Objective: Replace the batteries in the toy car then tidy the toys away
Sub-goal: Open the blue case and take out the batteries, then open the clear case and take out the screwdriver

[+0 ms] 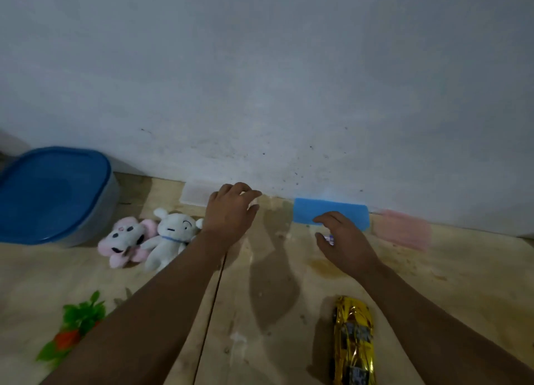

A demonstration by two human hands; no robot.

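The gold toy car (354, 341) lies on the wooden floor at the lower right, under my right forearm. My right hand (346, 243) hovers in front of a small blue box (332, 211) by the wall and pinches a small purple-and-white thing, probably a battery (329, 238). My left hand (231, 214) is raised beside a translucent white box (195, 193), fingers curled, with a small pale object (254, 202) between thumb and fingers; I cannot tell what it is.
A large tub with a blue lid (55, 193) stands at the left against the wall. A pink plush (124, 241) and a white plush (170, 237) lie beside it. A green and orange plastic toy (75, 326) lies lower left. A pink box (401, 231) sits right of the blue one.
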